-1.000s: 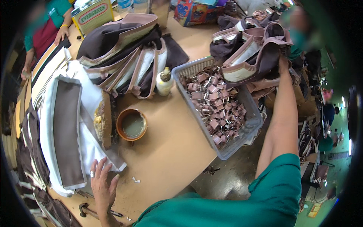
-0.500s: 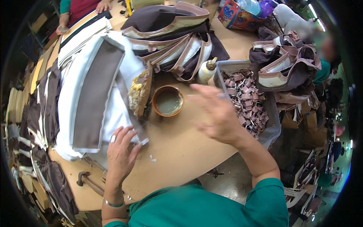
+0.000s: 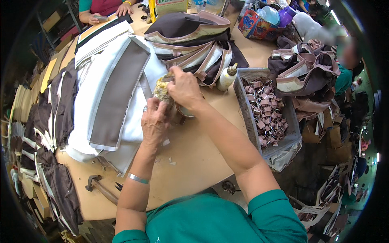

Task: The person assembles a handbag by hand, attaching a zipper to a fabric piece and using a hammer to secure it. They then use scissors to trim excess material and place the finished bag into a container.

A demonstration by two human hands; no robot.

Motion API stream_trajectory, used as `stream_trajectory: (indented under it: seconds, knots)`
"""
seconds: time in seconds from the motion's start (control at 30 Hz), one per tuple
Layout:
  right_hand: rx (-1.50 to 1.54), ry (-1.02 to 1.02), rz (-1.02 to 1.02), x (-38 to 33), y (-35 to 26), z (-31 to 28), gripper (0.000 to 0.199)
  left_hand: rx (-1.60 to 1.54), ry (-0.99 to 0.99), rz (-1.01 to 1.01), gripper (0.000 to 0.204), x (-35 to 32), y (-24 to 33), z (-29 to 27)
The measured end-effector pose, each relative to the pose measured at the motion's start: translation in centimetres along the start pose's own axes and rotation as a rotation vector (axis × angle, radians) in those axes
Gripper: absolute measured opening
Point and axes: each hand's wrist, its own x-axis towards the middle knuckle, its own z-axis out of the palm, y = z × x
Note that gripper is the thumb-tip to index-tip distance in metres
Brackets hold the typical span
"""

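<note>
A block crusted with yellowish dried glue [image 3: 163, 88] stands between my two hands on the table. My left hand [image 3: 154, 125] has its fingers closed on the near end of it. My right hand [image 3: 185, 90] grips its far right side from above. Under my right wrist, a round brown bowl [image 3: 184, 111] is mostly hidden. To the left lie white padded panels [image 3: 79, 135], the top one bearing a long grey-brown strip [image 3: 117, 95]. Right of my hands stands a white bottle with a crusted neck [image 3: 225, 79].
A grey plastic basket [image 3: 253, 135] of small brown tabs with metal pieces stands at the right. Dark bags with pinkish trim [image 3: 190, 30] are piled behind. A hammer [image 3: 101, 189] lies near the front left edge. Across the table, a person's hand [image 3: 94, 18] holds a grey object.
My right hand has swung left over the bowl onto the crusted block, and my left hand has moved up and right onto it. The view has shifted slightly.
</note>
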Motion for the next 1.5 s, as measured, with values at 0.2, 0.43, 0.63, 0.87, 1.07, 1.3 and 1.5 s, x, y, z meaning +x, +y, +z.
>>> stream_trajectory:
  seconds: [0.2, 0.43, 0.63, 0.87, 1.07, 1.3, 1.5]
  knots:
    - [0.322, 0.130, 0.014, -1.8, 0.2, -4.4, 0.032, 0.114, 0.158, 0.225, 0.019, 1.6, 3.6, -2.3]
    - [0.407, 0.101, 0.302, -8.2, 5.9, -3.6, 0.030, 0.124, -0.168, 0.521, 0.020, -1.8, 5.5, -0.7]
    - [0.690, 0.257, 0.329, -10.3, 9.9, -1.2, 0.031, -0.314, 0.136, 0.161, 0.035, -2.5, 4.2, -0.4]
    - [0.643, 0.270, 0.334, -9.5, 9.5, 0.9, 0.028, -1.245, -0.100, -0.643, 0.056, -2.2, 2.5, 2.9]
    - [0.274, 0.037, 0.214, -6.6, 8.3, -3.4, 0.027, -1.044, -0.276, -0.558, 0.074, -2.0, -0.9, 5.5]
    - [0.540, 0.213, -0.204, -9.7, -1.8, -6.3, 0.020, -0.959, -0.203, -0.327, 0.040, -6.7, 1.5, -4.5]
    - [0.742, -0.424, -0.884, -14.9, -19.8, -5.9, 0.017, -0.599, 0.169, -0.427, 0.005, -12.5, -6.9, -15.5]
